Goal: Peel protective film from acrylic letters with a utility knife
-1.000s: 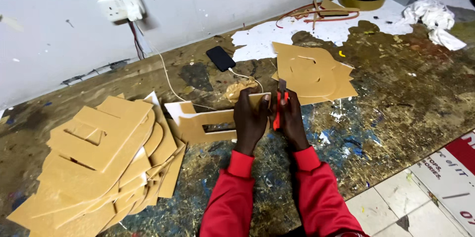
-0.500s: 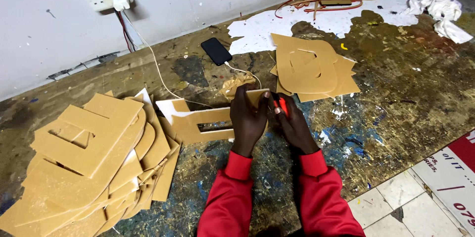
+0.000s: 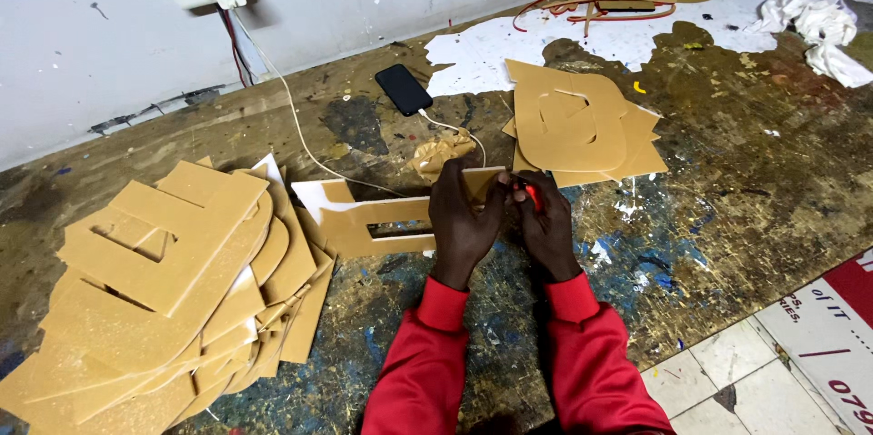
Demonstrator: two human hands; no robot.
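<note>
Two hands meet mid-frame: left hand (image 3: 464, 221) grips a tan slotted cut-out board (image 3: 386, 217), right hand (image 3: 546, 221) clasps a red-handled tool (image 3: 532, 194); stack of tan cut-out shapes (image 3: 173, 280) lower left.

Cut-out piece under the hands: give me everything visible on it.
The cut-out piece is a flat tan sheet, board-like, with a long rectangular slot and a white patch at its far-left corner. It lies flat on the paint-stained workbench, running left to right. The left hand covers and grips its right end; the right hand, holding a small red tool, meets it there. A white cable ends near its back edge.
</note>
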